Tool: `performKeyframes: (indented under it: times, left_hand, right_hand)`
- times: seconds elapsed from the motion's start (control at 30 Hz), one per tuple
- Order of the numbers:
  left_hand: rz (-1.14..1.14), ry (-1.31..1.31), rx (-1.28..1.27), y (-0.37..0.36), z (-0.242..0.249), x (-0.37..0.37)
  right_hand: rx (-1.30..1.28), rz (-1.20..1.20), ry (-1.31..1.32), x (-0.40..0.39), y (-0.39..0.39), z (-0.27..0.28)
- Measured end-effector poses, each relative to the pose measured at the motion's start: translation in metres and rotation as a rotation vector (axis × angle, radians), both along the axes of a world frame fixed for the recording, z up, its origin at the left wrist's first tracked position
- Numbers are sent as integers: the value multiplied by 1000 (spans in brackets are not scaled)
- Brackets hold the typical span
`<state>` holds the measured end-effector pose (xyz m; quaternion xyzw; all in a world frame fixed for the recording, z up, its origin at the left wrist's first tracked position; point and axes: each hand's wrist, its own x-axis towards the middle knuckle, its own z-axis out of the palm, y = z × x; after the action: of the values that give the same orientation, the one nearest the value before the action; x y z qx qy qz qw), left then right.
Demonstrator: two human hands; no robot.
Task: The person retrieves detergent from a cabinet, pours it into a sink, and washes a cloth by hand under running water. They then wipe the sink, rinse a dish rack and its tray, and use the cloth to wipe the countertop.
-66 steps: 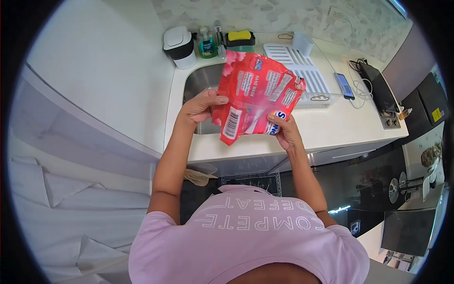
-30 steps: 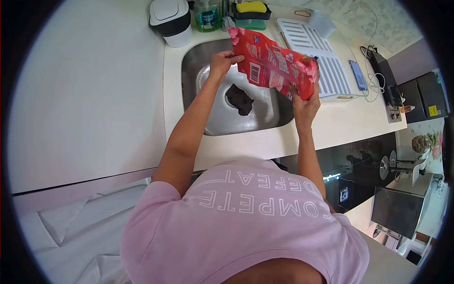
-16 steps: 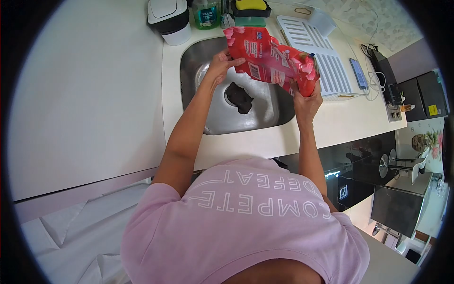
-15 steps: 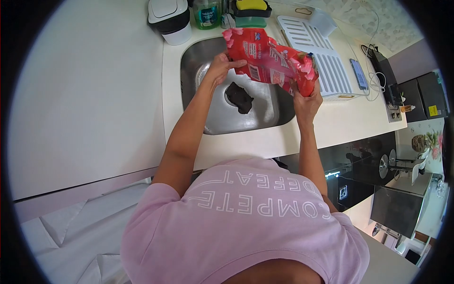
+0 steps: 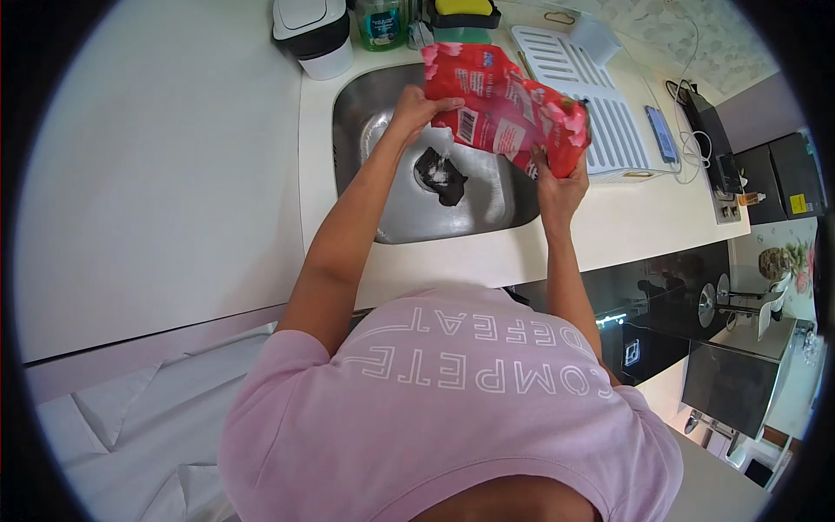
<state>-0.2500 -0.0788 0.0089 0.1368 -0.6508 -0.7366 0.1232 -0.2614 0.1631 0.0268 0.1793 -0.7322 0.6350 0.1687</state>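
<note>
A red packet [image 5: 500,109] with pink flowers and a barcode is stretched between both hands over the back right of the steel sink [image 5: 400,228]. My left hand [image 5: 419,111] pinches its left edge, the thumb lying across the front. At the packet's lower right, my right hand [image 5: 559,180] grips it with the thumb in front. Below, on the sink floor, a dark cloth [image 5: 445,184] lies crumpled with white powder on it. White powder also shows just under the packet's left part.
Behind the sink stand a white bin with a black band [image 5: 323,43], a green bottle [image 5: 381,24] and a yellow sponge [image 5: 464,7] in a black holder. To the right are a white dish rack [image 5: 600,117], a phone [image 5: 661,135] with cables, and a black hob [image 5: 670,278].
White powder now shows on the dark cloth and beneath the packet. Both hands still hold the packet; its left side and my left hand have shifted slightly right and up.
</note>
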Motion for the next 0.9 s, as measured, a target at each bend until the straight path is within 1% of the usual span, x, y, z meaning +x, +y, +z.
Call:
performKeyframes:
  times: [0.13, 0.2, 0.23, 0.3, 0.33, 0.4, 0.43, 0.5, 0.53, 0.57, 0.6, 0.63, 0.7, 0.73, 0.83, 0.9]
  left_hand:
    - [-29, -22, -24, 8, 10, -4]
    - [-77, -59, -159, 12, 11, -5]
    - [-86, -56, -162, 13, 10, -8]
    - [-93, 85, -90, 18, 4, -9]
    - [-111, 88, -88, 22, 7, -8]
    - [-77, 97, -186, 34, 29, -14]
    - [-112, 113, -180, 43, 42, -24]
    - [16, 246, -564, 61, 70, -37]
    - [-28, 246, -775, 74, 92, -36]
    - [-39, 259, -771, 85, 107, -39]
    - [-25, 344, -1011, 97, 118, -43]
    - [-6, 427, -1252, 106, 128, -44]
    - [-28, 475, -1301, 123, 150, -44]
    - [-15, 477, -1327, 132, 164, -40]
    - [-18, 502, -1341, 151, 191, -26]
    - [-29, 521, -1335, 159, 200, -27]
  right_hand:
    - [-42, 19, 20, 7, 11, 0]
    - [-50, -8, 12, 12, 15, 8]
    - [-53, -17, 14, 10, 16, 7]
    - [-168, 23, -44, 11, 19, 2]
    - [-168, 5, -40, 13, 20, -1]
    - [-373, 18, -228, 13, 26, -5]
    - [-526, 30, -316, 6, 30, -22]
    - [-755, 59, -453, 12, 34, -23]
    - [-808, 34, -533, 16, 34, -25]
    - [-860, 15, -616, 20, 35, -25]
    - [-793, -5, -760, 27, 40, -14]
    - [-795, -11, -752, 28, 42, -15]
    - [-967, 102, -745, 29, 46, -15]
    - [-978, 157, -709, 31, 50, -11]
    - [-1025, 105, -642, 38, 60, -3]
    - [-1021, 88, -592, 45, 64, 6]
